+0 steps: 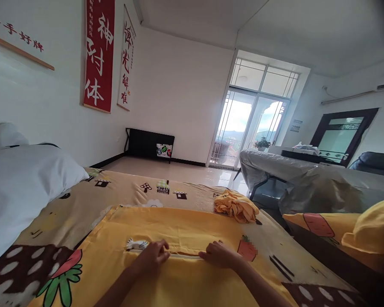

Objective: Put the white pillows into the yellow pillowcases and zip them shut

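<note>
A yellow fabric cover [179,226] with printed fruit or vegetable shapes is spread flat on the patterned bedding in front of me. Across its middle runs a slit with a pale edge [184,256]. My left hand [152,256] has its fingers bent and closed on the cloth at the slit's left part. On the right, my right hand [220,254] pinches the fabric along the same edge. By my left fingers there is a white patch with dark lines [137,244]; whether it is print or something inside, I cannot tell.
A crumpled yellow cloth [236,206] lies beyond the cover. Two dark thin sticks or strips [281,265] show at right. White pillows [35,183] are at left, a yellow cushion [373,232] at far right. Behind stands a plastic-draped table [265,164].
</note>
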Motion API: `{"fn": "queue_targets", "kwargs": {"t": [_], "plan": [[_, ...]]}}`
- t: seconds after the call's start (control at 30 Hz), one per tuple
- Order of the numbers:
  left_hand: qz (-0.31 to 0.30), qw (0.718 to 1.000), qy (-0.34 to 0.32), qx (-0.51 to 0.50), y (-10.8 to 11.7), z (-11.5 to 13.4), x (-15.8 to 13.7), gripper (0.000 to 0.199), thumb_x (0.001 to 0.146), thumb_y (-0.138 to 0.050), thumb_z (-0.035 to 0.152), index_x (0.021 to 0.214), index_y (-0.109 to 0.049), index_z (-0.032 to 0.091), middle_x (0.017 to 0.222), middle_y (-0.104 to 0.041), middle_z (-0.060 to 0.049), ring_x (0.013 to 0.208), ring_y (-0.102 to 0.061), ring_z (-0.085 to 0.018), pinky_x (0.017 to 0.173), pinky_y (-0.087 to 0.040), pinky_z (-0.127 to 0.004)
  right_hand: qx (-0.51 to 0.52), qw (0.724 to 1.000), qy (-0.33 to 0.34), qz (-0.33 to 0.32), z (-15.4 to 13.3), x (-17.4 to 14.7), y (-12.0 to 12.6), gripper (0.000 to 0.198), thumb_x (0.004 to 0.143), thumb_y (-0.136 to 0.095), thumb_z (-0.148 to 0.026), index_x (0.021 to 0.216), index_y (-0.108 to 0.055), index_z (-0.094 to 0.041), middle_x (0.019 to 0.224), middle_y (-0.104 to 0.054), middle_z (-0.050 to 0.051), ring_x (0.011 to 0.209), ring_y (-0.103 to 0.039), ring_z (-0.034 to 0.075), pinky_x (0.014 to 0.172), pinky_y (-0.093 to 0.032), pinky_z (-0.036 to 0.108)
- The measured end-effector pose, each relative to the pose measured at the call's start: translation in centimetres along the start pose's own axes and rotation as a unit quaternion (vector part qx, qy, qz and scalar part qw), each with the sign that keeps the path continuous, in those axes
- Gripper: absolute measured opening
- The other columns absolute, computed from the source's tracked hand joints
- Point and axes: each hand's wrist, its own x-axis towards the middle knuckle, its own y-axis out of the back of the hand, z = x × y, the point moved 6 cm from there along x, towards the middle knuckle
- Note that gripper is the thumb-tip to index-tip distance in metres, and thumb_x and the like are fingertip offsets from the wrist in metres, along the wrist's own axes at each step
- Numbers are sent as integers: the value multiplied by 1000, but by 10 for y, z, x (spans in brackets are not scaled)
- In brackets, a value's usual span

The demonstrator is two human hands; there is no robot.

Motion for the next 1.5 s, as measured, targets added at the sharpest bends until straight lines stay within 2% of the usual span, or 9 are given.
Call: {"fn": "queue_targets", "kwargs": {"t": [0.17, 0.33, 0.5, 0.67, 0.9, 0.97, 1.07, 1.33, 1.5], "plan": [[-7, 996, -88, -29, -23, 24, -1, 29, 74, -49, 15, 101, -59, 20, 108, -64, -5, 103, -55, -19, 91, -39, -28, 173, 977, 121, 41, -55, -4, 2, 26, 80, -51, -25, 102, -65, -18, 98, -67, 6, 87, -59, 16, 74, -40, 24], [3, 998, -46, -46, -13, 19, -2, 18, 80, -45, 26, 79, -61, 17, 77, -65, -2, 73, -57, -15, 63, -37, -24, 239, 960, 143, 17, -98, -4, -5, 28, 71, -55, -18, 97, -66, -18, 81, -63, -1, 71, -51, 11, 62, -35, 19], [-28, 998, 22, 48, 4, -9, -1, 38, 86, -38, 41, 67, -58, 16, 71, -64, -3, 70, -56, -16, 58, -30, -25, 221, 969, 100, -53, -83, 4, -31, 19, 76, -53, -26, 68, -65, -14, 54, -41, -5, 55, -34, 7, 50, -23, 20], [-11, 995, 54, 85, 29, -43, -1, 29, 85, -36, 30, 71, -58, 16, 85, -66, -8, 80, -59, -20, 67, -35, -27, 105, 993, 47, 39, -51, -2, -32, 29, 86, -44, -26, 68, -64, -14, 67, -59, 2, 68, -51, 12, 64, -34, 23], [42, 987, 31, 155, 52, -1, -12, 29, 85, -35, 27, 78, -62, 19, 89, -67, -8, 85, -60, -23, 77, -41, -33, 77, 968, 192, 145, -82, -4, -59, 37, 75, -63, -29, 111, -58, -24, 107, -65, 2, 97, -57, 18, 86, -38, 28], [63, 987, 9, 150, 43, 12, -7, 37, 89, -32, 33, 104, -62, 20, 117, -63, -10, 109, -56, -23, 96, -39, -36, 73, 953, 236, 175, -92, 2, -78, 42, 76, -64, -35, 116, -55, -26, 113, -65, 0, 98, -58, 18, 85, -38, 28], [-55, 988, -1, 144, 5, 12, 11, 55, 91, -27, 45, 139, -39, 22, 149, -33, -6, 138, -29, -21, 113, -24, -38, 35, 935, 250, 250, -98, 11, -96, 32, 82, -60, -41, 110, -56, -26, 110, -66, 0, 94, -60, 19, 79, -39, 28], [-151, 964, -29, 219, -37, 14, 75, 81, 72, -59, 52, 144, -31, 25, 152, -23, -12, 139, -23, -32, 108, -17, -61, 22, 949, 262, 176, -105, 21, -88, 16, 72, -65, -29, 61, -57, -21, 63, -66, -4, 65, -54, 14, 57, -32, 24], [-64, 968, -56, 237, -33, 7, 94, 65, 77, -55, 48, 137, -42, 28, 147, -37, -10, 134, -34, -29, 108, -22, -55, 80, 942, 299, 129, -117, 0, -55, 18, 84, -54, -23, 69, -65, -24, 57, -60, -3, 55, -50, 12, 51, -35, 22]]}}
